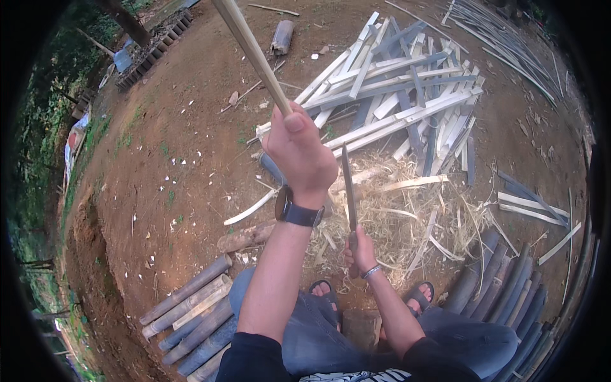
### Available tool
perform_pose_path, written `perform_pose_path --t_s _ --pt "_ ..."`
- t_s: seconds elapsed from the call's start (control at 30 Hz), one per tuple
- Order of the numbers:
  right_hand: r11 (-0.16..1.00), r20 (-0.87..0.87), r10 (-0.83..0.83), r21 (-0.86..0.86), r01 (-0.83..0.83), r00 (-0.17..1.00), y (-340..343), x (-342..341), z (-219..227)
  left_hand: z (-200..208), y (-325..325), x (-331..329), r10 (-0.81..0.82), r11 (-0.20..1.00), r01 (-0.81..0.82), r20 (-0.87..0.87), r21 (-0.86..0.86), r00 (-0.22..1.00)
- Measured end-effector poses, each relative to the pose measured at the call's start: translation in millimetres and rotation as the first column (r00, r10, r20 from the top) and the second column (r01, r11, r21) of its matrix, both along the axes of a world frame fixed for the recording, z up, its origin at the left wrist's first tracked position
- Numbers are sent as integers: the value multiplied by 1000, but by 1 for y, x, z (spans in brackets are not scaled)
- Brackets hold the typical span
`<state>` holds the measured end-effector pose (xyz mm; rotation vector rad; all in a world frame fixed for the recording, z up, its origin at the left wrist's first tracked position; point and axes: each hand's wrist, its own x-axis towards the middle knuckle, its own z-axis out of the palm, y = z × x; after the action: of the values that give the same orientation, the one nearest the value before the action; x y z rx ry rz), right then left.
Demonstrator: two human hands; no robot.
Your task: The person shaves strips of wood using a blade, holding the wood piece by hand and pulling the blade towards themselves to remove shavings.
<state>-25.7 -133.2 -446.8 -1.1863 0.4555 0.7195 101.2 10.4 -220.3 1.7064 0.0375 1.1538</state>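
My left hand (298, 149), with a dark watch on its wrist, is raised and closed round the lower end of a bamboo strip (253, 57). The strip slants up and to the left, out of the top of the picture. Lower down and to the right, my right hand (362, 251) grips the handle of a long-bladed knife (349, 188), its blade pointing away from me. Blade and strip are apart. Below the knife, pale bamboo shavings (407, 229) cover the ground between my feet and a pile of split bamboo strips (394, 89).
Bamboo pole sections (191, 312) lie at my left, and more dark bamboo sections (503, 286) at my right. A short log (245, 237) rests before my left knee. A wooden block (361, 328) stands between my feet. Long strips (509, 51) lie at the far right.
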Motion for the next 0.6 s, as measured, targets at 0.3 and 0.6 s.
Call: perform_pose_path --t_s 0.3,0.6 --pt "944 224 79 -330 -1 971 -17 -61 -67 10 -14 8 -54 995 57 36 -84 998" --pt "969 267 -174 220 116 948 -36 25 93 2 10 -4 2 1000 -2 11 -28 1000"
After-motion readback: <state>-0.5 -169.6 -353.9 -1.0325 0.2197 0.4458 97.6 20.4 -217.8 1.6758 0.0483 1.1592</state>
